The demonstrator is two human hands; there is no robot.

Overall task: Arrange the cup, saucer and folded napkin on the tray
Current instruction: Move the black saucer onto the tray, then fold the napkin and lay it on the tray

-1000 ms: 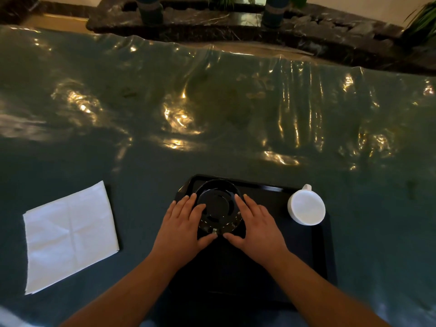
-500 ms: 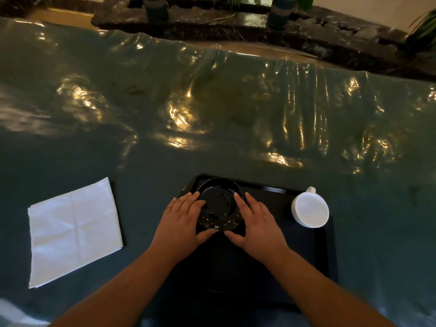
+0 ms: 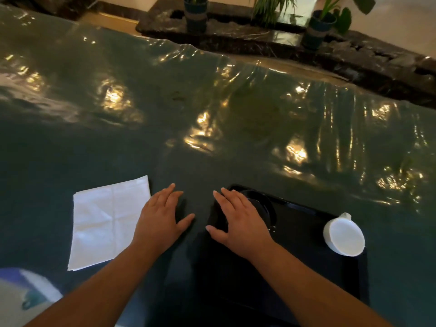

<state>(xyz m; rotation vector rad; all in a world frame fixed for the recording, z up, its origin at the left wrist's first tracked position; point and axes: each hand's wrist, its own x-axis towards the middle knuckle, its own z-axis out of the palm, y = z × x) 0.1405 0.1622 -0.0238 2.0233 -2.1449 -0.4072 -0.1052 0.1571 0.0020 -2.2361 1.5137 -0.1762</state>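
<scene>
Since a second ago, when both our hands cupped the dark saucer (image 3: 260, 206) on the tray, our left hand (image 3: 161, 220) has left it and travelled leftward off the tray, and our head has turned that way too, so the whole scene sits further right in view. That left hand is now spread flat and empty above the green plastic-covered table (image 3: 212, 114), just beside the near right edge of the napkin (image 3: 106, 223). Our right hand (image 3: 240, 223) is likewise open, fingers splayed, holding nothing; it lies over the left part of the saucer, though we cannot tell whether it presses on it or only hovers. The saucer sits at the far left corner of the black tray (image 3: 306, 267). The white cup (image 3: 344, 237) stands upside down at the tray's right edge, well apart from the saucer. We judge the saucer placed, while the cup probably awaits turning and setting on it, and the napkin, lying off the tray, remains to be brought over.
</scene>
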